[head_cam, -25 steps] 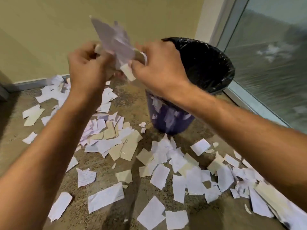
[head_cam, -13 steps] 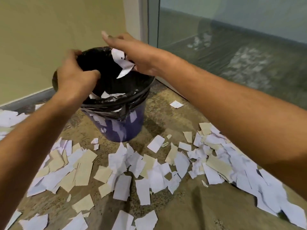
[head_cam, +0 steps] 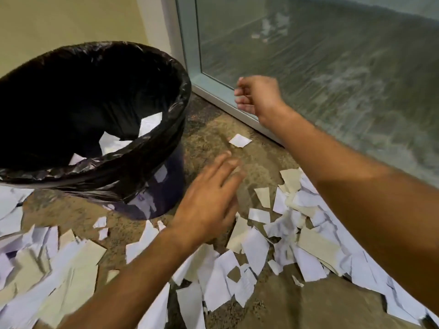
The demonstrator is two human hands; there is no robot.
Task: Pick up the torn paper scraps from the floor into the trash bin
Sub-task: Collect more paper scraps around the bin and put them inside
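The trash bin, dark blue with a black liner bag, stands at the left with white scraps inside it. Torn white and beige paper scraps lie all over the speckled floor. My left hand hovers flat over the floor just right of the bin, fingers straight, holding nothing. My right hand is raised near the window frame, fingers loosely curled, empty. A single white scrap lies apart between the two hands.
A glass door or window with a pale frame runs along the right. A yellow wall stands behind the bin. More scraps cover the floor at the lower left.
Both hands dropped their scraps into the bin and pulled away from it. The left hand came down toward the floor at the bin's right; the right hand swung right, now empty.
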